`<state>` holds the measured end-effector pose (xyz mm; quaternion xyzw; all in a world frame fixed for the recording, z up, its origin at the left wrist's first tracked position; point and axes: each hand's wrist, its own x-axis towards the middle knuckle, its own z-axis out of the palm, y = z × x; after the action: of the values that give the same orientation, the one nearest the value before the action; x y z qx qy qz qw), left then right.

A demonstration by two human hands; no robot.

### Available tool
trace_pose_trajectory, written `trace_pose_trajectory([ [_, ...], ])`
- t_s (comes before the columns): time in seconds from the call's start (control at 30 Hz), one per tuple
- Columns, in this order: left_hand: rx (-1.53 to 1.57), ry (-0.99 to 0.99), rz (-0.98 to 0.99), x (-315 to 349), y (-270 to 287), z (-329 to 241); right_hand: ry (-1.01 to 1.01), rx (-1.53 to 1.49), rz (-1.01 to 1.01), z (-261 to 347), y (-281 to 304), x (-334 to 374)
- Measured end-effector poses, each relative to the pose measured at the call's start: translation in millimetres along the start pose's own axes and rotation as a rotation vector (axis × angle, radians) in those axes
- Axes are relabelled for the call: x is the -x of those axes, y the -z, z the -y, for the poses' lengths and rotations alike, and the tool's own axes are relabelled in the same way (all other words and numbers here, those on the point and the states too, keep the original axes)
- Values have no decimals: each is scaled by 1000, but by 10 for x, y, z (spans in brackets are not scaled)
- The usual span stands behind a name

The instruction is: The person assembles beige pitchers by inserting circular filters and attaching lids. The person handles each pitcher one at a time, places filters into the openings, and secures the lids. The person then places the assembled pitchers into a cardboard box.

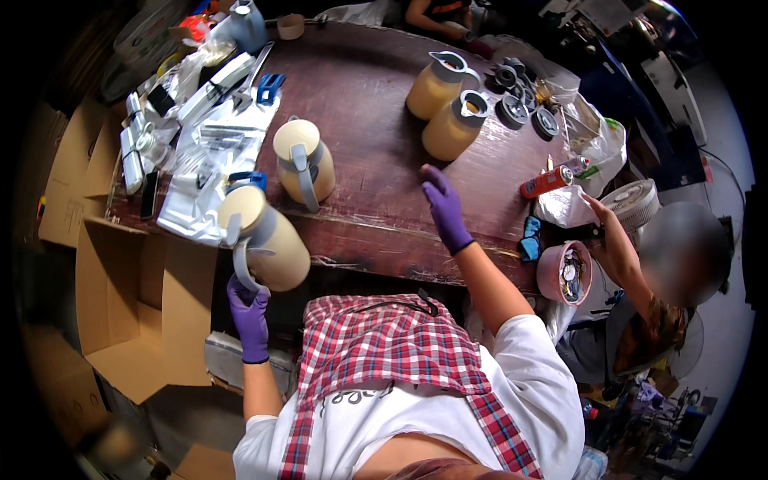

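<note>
My left hand [251, 322], in a purple glove, is closed round the grey handle of a beige jug [278, 254]. This jug has a flat beige lid and leans at the table's front left edge. Just beyond it a second lidded beige jug [322, 178] stands upright on the table. My right hand [446, 211], also gloved in purple, is over the middle of the table with its fingers stretched out and nothing in them. Beyond its fingertips are two beige jugs, one nearer [450, 138] and one farther [430, 98], with grey rims and open tops.
Several grey round lids [546, 123] lie right of the open jugs. A red spray can [548, 182] and a pink tub [552, 272] of small parts are at the right, near a co-worker's arm [624, 252]. Plastic bags [216, 164] cover the table's left; an open carton [152, 336] stands below.
</note>
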<state>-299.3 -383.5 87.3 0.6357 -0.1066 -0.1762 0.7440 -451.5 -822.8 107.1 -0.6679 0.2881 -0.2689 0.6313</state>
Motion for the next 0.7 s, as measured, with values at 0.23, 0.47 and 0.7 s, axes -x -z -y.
trace_pose_trajectory([
  [0.23,-188,-163,-162,-587,-303,696,325,1187,-526,327,679,-1456],
  [0.47,-365,-163,-99,-470,-694,508,294,1052,-300,200,1276,-1408],
  [0.7,-254,-86,-125,-440,-1118,658,572,814,22,383,1171,-168],
])
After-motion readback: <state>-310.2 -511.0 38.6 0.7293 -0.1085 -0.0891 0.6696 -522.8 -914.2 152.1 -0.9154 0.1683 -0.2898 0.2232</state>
